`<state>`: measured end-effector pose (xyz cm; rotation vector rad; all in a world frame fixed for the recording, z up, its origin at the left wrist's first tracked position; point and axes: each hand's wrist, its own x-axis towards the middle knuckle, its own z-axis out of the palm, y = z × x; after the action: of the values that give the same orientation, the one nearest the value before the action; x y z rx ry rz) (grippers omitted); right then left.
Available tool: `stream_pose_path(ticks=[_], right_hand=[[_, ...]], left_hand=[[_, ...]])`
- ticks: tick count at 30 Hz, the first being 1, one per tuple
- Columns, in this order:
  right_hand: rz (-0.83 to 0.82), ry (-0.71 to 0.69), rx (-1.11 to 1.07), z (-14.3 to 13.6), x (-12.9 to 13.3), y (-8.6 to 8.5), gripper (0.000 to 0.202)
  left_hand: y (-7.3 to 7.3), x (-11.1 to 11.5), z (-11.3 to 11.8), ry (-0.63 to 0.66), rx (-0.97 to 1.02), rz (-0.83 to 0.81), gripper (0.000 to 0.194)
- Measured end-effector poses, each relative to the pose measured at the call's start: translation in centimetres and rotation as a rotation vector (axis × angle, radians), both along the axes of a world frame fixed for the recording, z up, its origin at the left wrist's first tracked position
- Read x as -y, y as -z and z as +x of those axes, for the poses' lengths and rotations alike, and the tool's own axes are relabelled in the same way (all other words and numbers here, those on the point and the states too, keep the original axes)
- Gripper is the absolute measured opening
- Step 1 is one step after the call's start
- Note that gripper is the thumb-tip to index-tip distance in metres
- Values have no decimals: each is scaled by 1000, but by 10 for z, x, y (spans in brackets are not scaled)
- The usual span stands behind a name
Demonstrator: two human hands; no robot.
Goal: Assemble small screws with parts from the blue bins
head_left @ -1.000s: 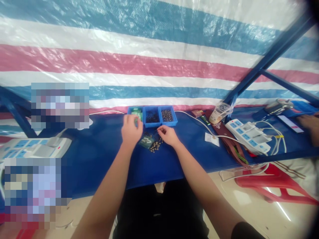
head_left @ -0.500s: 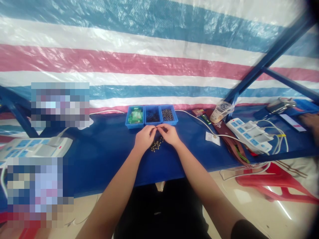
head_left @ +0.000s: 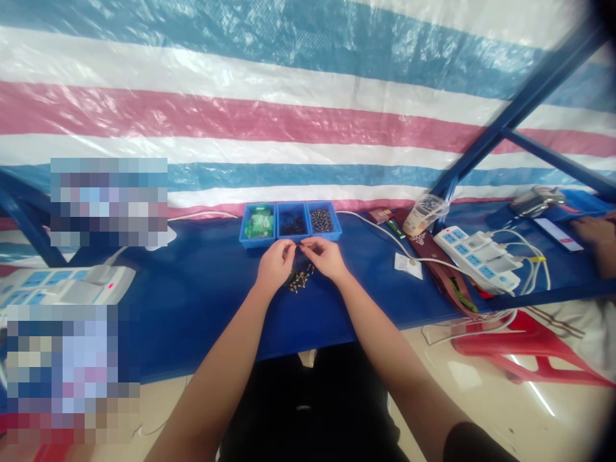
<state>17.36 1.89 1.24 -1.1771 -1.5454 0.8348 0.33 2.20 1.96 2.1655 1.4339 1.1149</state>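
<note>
My left hand (head_left: 275, 262) and my right hand (head_left: 325, 255) meet fingertip to fingertip, each closed in a pinch. A tiny dark piece (head_left: 298, 244) shows between them, too small to name. Just below the hands, a loose pile of small brass-coloured, screw-like parts (head_left: 299, 280) lies on the blue table (head_left: 308, 327). Behind the hands stand three joined blue bins. The left bin (head_left: 257, 242) holds green packets, the middle bin (head_left: 291, 206) dark thin pieces, and the right bin (head_left: 338, 224) many small metal parts.
On the right are a plastic cup (head_left: 423, 217), a small white packet (head_left: 409, 265), a brown strap (head_left: 440, 276), a power strip (head_left: 474, 260) with cables, and a phone (head_left: 558, 234). Another person's hand (head_left: 597, 234) is at the far right. Another power strip (head_left: 67, 289) lies left.
My fingertips have drawn slightly apart, so the dark piece between them shows more clearly. The whole view has shifted slightly; the pile and bins stay in place.
</note>
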Motion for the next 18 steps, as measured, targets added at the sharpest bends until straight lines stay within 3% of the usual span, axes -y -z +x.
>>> stream_pose_path(ticks=[11,18], right_hand=[[-4,32,-93,2,-5,6,25],[26,21,-74,2,-3,5,30]], left_hand=[[7,-2,-1,40,79,-12,24],[3,-3,-2,57,52,27,24]])
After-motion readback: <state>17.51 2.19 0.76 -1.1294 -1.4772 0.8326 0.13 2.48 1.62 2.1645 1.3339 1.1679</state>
